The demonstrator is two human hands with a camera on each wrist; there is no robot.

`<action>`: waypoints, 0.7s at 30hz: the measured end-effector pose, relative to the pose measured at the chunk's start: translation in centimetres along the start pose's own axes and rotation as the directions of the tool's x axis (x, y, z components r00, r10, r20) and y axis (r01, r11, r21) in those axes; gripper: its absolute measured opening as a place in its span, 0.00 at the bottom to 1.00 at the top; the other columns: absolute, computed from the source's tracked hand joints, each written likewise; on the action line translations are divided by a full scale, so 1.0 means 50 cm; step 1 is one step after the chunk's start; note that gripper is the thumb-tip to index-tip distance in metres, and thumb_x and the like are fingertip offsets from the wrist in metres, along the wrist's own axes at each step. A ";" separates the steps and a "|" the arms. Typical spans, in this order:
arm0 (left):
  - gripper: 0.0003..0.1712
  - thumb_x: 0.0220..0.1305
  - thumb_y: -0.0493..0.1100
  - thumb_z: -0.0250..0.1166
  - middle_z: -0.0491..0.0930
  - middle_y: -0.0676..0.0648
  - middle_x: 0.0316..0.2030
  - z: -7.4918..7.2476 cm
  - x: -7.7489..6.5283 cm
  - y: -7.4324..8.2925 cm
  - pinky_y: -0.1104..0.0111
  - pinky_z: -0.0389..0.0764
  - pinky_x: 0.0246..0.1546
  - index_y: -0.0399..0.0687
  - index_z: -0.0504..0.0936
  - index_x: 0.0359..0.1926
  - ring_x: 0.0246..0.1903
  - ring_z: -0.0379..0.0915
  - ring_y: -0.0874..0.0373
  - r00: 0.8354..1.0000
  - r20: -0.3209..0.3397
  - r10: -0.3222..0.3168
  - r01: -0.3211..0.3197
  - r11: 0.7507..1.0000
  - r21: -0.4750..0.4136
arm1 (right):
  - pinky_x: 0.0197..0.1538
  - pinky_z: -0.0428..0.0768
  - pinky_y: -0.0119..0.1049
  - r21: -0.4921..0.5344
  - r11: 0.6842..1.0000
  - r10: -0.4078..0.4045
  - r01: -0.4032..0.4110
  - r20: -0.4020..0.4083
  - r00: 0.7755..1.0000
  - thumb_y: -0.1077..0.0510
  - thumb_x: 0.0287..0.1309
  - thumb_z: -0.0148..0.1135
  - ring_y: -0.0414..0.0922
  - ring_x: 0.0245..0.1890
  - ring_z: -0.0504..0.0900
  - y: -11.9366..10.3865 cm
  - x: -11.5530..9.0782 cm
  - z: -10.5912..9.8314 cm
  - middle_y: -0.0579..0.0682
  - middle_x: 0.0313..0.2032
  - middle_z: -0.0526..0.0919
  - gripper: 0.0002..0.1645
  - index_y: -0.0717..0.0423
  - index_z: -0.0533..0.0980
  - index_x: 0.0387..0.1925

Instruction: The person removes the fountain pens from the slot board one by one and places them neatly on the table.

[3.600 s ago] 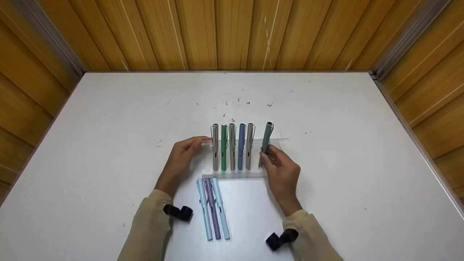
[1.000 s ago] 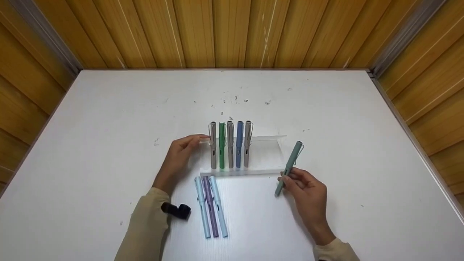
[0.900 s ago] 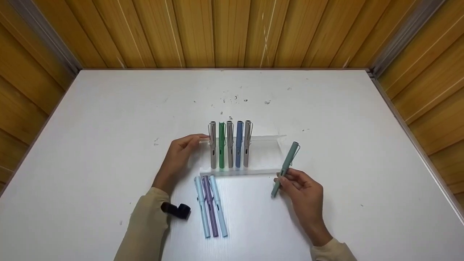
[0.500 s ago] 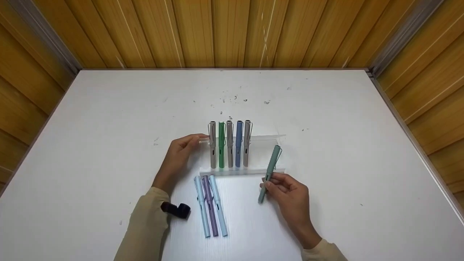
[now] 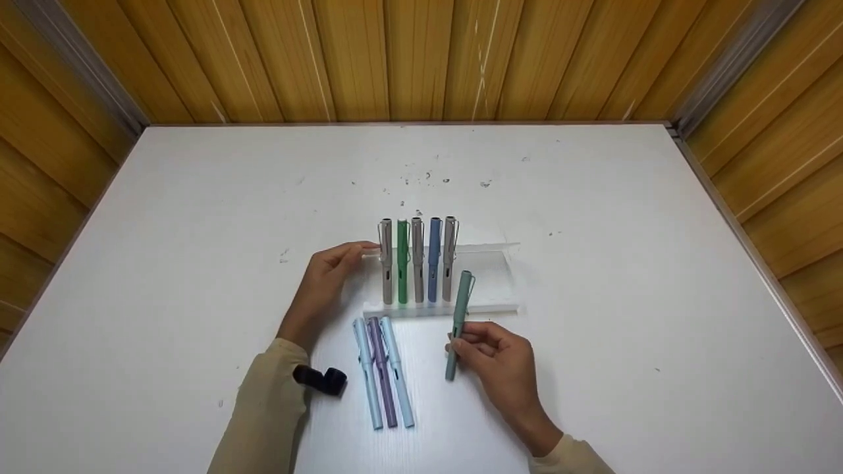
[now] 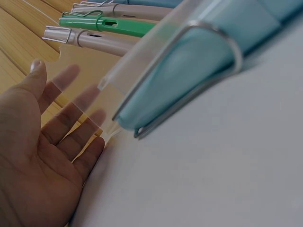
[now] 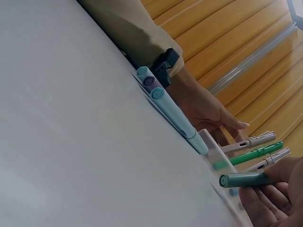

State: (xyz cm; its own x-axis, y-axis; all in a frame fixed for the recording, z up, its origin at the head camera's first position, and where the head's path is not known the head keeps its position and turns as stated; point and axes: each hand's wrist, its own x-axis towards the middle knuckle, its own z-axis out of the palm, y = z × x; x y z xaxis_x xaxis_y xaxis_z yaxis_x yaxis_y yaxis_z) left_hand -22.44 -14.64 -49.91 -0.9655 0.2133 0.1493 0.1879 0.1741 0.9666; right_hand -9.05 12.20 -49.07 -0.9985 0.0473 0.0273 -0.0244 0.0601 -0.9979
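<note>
My right hand (image 5: 504,359) pinches a teal fountain pen (image 5: 463,296) by its lower barrel, cap end up and clip to the right. It holds the pen in front of a clear plastic pen stand (image 5: 490,309), just right of the pens racked there. Side by side in the stand lean a grey pen (image 5: 387,263), a green pen (image 5: 402,263), a second grey pen (image 5: 418,263), a blue pen (image 5: 434,263) and another grey pen (image 5: 449,263). At the stand's left end is my left hand (image 5: 329,270); in the left wrist view its extended fingers (image 6: 71,118) show through the clear panel.
In front of the stand's left part lie two light blue pens (image 5: 367,375) (image 5: 398,375) with a purple pen (image 5: 382,375) between them. A dark camera mount (image 5: 321,380) sits on the left wrist. Wood-look panels (image 5: 421,59) border the white table (image 5: 658,263).
The right hand has drawn the teal pen from the stand's right part out toward the front right, then carried it left to near the last grey pen. The left hand stays at the stand.
</note>
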 end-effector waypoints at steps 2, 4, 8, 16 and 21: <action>0.19 0.79 0.47 0.52 0.83 0.46 0.57 -0.001 0.000 0.000 0.56 0.67 0.69 0.44 0.85 0.54 0.64 0.73 0.52 1.000 -0.001 0.006 -0.006 1.000 0.007 | 0.43 0.86 0.36 -0.007 1.000 -0.001 0.001 0.021 1.000 0.68 0.57 0.69 0.48 0.39 0.90 0.000 -0.002 0.008 0.61 0.39 0.88 0.13 0.69 0.81 0.45; 0.19 0.79 0.47 0.52 0.83 0.45 0.57 -0.001 0.000 0.000 0.56 0.67 0.69 0.43 0.85 0.54 0.64 0.73 0.51 1.000 -0.002 0.013 -0.013 1.000 0.013 | 0.43 0.86 0.35 -0.016 1.000 -0.002 0.003 0.042 0.999 0.67 0.57 0.70 0.47 0.39 0.90 0.000 -0.005 0.017 0.60 0.38 0.88 0.14 0.69 0.81 0.45; 0.18 0.78 0.46 0.53 0.83 0.46 0.57 0.000 0.000 0.002 0.56 0.66 0.69 0.43 0.85 0.55 0.64 0.72 0.52 1.000 -0.003 0.004 -0.004 1.000 -0.011 | 0.42 0.86 0.35 -0.021 1.000 0.007 -0.005 0.074 0.997 0.66 0.56 0.71 0.46 0.37 0.90 0.000 -0.010 0.032 0.59 0.37 0.88 0.14 0.69 0.81 0.44; 0.18 0.78 0.46 0.53 0.83 0.46 0.57 0.003 -0.002 0.004 0.56 0.66 0.69 0.43 0.85 0.54 0.64 0.72 0.52 1.000 -0.013 -0.012 0.011 1.000 -0.026 | 0.41 0.87 0.35 -0.001 1.000 0.024 -0.024 0.103 0.994 0.67 0.54 0.72 0.45 0.35 0.89 0.002 -0.017 0.056 0.60 0.36 0.87 0.14 0.70 0.82 0.42; 0.18 0.78 0.48 0.53 0.83 0.47 0.57 0.003 -0.005 0.005 0.56 0.66 0.69 0.45 0.85 0.55 0.64 0.72 0.53 1.000 -0.012 -0.020 0.020 0.999 -0.028 | 0.39 0.87 0.34 -0.017 0.999 0.044 -0.043 0.130 0.991 0.64 0.54 0.74 0.44 0.34 0.89 -0.003 -0.027 0.070 0.57 0.35 0.88 0.14 0.67 0.83 0.42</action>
State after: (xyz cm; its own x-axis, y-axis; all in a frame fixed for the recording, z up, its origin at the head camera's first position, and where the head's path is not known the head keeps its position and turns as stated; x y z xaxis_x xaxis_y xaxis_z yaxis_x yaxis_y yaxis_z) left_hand -22.12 -14.51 -49.74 -0.9713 0.1980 0.1321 0.1634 0.1511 0.9749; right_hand -7.86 8.65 -49.16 -0.9965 -0.0801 -0.0249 0.0189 0.0748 -0.9970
